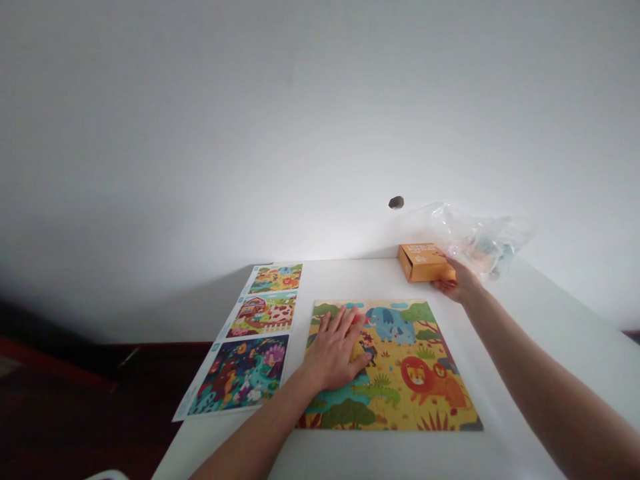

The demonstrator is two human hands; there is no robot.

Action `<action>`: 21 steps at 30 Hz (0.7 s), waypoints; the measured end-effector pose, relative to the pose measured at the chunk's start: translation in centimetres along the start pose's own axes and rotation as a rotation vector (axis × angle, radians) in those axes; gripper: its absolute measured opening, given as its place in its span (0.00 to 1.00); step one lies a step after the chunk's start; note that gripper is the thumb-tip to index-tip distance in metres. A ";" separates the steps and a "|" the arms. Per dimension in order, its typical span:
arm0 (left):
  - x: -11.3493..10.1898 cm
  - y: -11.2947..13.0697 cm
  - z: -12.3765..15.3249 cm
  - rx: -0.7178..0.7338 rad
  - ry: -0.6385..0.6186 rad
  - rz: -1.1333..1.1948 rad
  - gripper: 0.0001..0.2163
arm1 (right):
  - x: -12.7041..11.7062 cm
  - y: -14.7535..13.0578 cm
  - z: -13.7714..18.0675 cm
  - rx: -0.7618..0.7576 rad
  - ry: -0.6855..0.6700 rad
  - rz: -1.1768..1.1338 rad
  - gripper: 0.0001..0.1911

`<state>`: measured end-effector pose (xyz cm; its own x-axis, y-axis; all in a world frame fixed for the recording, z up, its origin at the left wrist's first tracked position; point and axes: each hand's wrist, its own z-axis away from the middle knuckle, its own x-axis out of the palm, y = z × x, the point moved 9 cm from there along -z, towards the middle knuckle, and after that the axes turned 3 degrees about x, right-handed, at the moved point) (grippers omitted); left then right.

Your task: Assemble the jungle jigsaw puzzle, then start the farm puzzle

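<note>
A finished animal jigsaw puzzle point(400, 373) with an elephant and lions lies flat on the white table point(500, 440). My left hand point(336, 350) rests palm down on its left part, fingers stretched out and together. My right hand point(457, 280) reaches to the far right and grips the near end of a small orange box point(423, 261) that lies on the table by the wall.
A printed sheet point(250, 343) with three coloured pictures lies left of the puzzle, its corner over the table's left edge. A crumpled clear plastic bag point(480, 240) sits behind the orange box against the white wall. Dark floor shows at left.
</note>
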<state>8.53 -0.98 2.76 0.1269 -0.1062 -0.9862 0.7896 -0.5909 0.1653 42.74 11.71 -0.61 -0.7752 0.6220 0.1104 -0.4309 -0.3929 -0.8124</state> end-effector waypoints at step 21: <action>-0.2 0.2 -2.4 0.014 0.028 0.036 0.34 | -5.1 -1.3 3.3 -0.096 0.112 0.279 0.40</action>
<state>10.13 0.87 2.93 0.1725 -0.1054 -0.9794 0.7758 -0.5981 0.2010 45.76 6.78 1.78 -0.7994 0.5720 -0.1840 -0.1589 -0.4966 -0.8533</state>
